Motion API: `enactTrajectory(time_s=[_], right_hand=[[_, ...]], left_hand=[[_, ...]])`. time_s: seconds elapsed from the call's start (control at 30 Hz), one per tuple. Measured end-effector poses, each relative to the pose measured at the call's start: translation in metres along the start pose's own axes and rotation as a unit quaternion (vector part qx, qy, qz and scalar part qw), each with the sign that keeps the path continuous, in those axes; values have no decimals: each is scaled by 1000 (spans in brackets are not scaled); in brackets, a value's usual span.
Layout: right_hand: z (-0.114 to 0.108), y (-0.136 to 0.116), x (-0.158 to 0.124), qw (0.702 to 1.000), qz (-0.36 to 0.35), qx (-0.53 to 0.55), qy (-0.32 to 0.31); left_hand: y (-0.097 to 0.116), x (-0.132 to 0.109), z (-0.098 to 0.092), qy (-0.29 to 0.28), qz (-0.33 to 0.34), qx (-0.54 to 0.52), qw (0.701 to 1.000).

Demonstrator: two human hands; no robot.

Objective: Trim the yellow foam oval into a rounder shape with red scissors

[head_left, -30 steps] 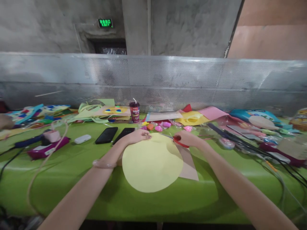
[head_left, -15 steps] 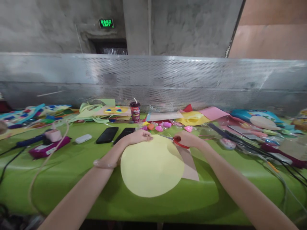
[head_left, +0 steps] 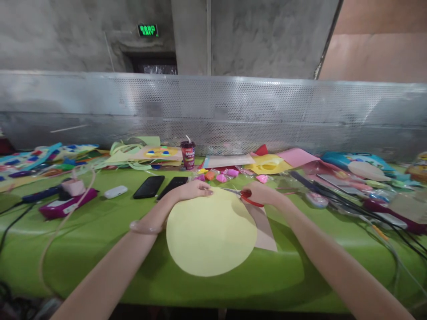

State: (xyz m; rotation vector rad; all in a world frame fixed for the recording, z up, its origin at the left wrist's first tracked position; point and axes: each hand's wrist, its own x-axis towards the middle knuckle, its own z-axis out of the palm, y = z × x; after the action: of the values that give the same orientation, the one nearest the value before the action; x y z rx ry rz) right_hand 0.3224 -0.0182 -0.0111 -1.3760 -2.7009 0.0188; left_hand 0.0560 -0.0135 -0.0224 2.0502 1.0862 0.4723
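Observation:
A large, roughly round sheet of pale yellow paper (head_left: 211, 238) is held over the green table, its near edge curving toward me. My left hand (head_left: 193, 190) is closed on the sheet's far left edge, fingers pinching it. In my right hand (head_left: 262, 192) are red-handled scissors (head_left: 246, 194), gripped by the handles. Their blades point left along the sheet's far edge; whether they are parted is too small to tell. A pinkish sheet of paper (head_left: 266, 229) lies on the table, partly hidden under the yellow one.
Two black phones (head_left: 149, 187) and a white case (head_left: 116, 192) lie on the left, near a purple power strip (head_left: 66, 205). A drink cup (head_left: 188, 156) with a straw stands behind. Small wrapped clay packs (head_left: 221, 178) sit beyond the sheet. Cables (head_left: 353, 209) run along the right.
The yellow sheet has shifted very slightly to the left and toward me. Both hands stay in nearly the same place, the scissors still at the far edge.

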Motion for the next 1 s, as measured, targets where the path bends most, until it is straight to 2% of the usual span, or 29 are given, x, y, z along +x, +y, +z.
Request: enactTrajectory(time_s=[0.33, 0.53, 0.77, 1.0], right_hand=[[1, -2, 1, 1000, -15, -4, 1], [2, 1, 2, 1000, -12, -11, 1], [-2, -8, 2, 1000, -9, -20, -5], [1, -4, 2, 999, -23, -37, 3]], left_hand=[[0, 0, 1, -3, -3, -31, 1000], [2, -1, 1, 10, -1, -13, 1000], [3, -1, 1, 4, 4, 38, 999], [5, -3, 3, 0, 3, 25, 1000]])
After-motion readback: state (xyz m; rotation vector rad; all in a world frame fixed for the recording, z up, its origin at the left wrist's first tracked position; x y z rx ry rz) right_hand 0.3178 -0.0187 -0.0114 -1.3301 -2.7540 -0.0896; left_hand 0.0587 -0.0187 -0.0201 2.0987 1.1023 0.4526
